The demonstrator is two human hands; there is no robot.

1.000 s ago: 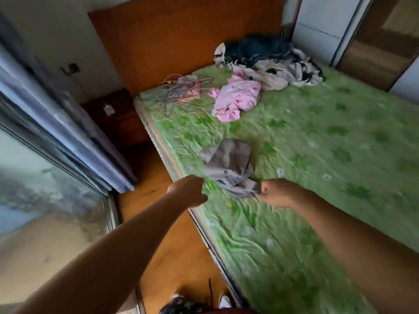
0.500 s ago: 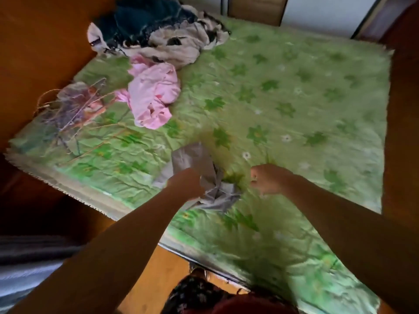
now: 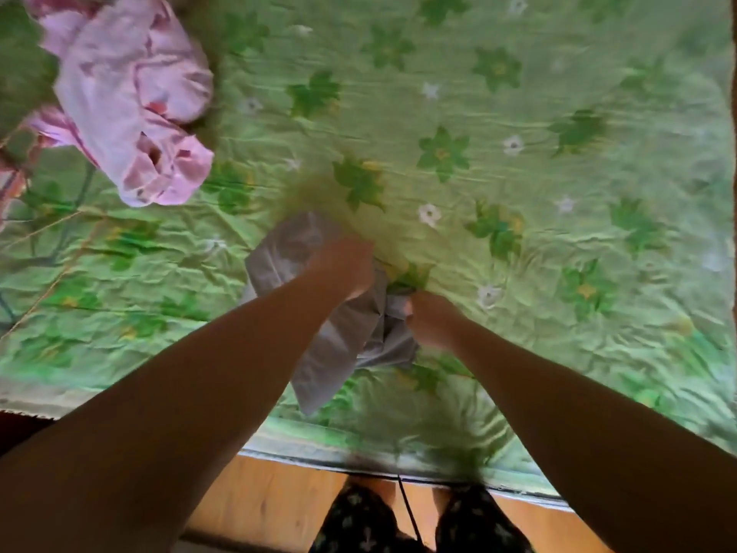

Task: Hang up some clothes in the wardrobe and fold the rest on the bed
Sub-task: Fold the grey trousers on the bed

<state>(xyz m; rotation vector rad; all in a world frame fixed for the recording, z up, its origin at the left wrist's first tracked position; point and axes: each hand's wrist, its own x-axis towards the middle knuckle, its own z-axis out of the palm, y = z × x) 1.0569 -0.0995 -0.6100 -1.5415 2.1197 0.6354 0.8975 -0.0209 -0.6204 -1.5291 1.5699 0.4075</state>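
Note:
A crumpled grey garment [image 3: 339,345] lies near the front edge of the bed [image 3: 518,173], which has a green flowered cover. My left hand [image 3: 347,265] is curled on the garment's upper part. My right hand [image 3: 432,319] grips its right side with the fingers closed into the cloth. Both arms reach down from the bottom of the view and hide part of the garment. A rumpled pink garment [image 3: 131,101] lies on the bed at the upper left, apart from both hands.
Thin wire hangers [image 3: 16,181] show at the left edge of the bed. The wooden floor [image 3: 271,496] runs along the bed's front edge, where my legs in dark patterned trousers [image 3: 359,524] stand.
The view has swung from the bed's side to its front edge and dropped lower. Both hands have come down onto the grey garment; the right hand now holds it.

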